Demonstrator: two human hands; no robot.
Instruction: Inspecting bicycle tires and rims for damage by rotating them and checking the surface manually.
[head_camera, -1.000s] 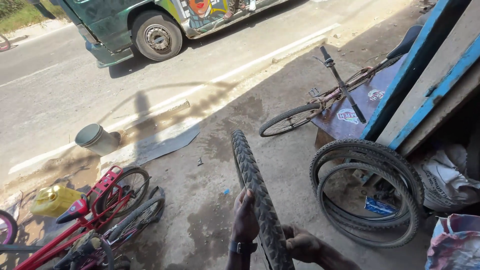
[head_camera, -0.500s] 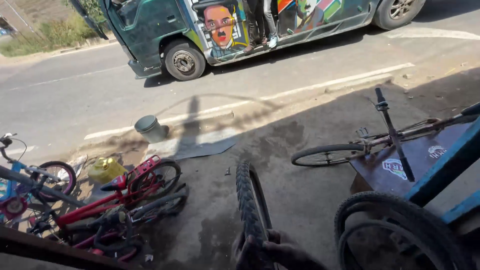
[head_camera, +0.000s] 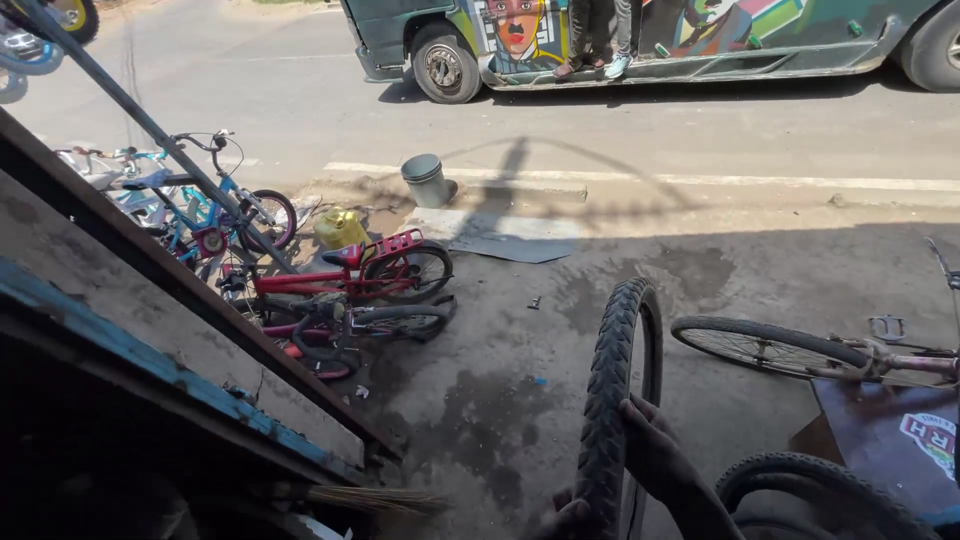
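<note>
A black knobby bicycle tyre (head_camera: 612, 380) stands upright in front of me, its tread facing the camera. My right hand (head_camera: 652, 448) grips its right side from the inner edge, fingers wrapped over the rubber. My left hand (head_camera: 566, 518) holds the tyre's lower left side and shows only in part at the bottom edge of the view. The bottom of the tyre is cut off by the frame.
A red bicycle (head_camera: 372, 272) and small blue ones (head_camera: 205, 215) lie at left beside a yellow jerrycan (head_camera: 340, 228) and a grey bucket (head_camera: 427, 180). A bicycle (head_camera: 800, 350) and another tyre (head_camera: 830, 488) are at right. A painted bus (head_camera: 720, 35) is on the road. A blue-edged plank (head_camera: 150, 330) slants at left.
My view has swung left, bringing the plank and more bicycles in. The tyre stays in both hands. The bus has moved right along the road.
</note>
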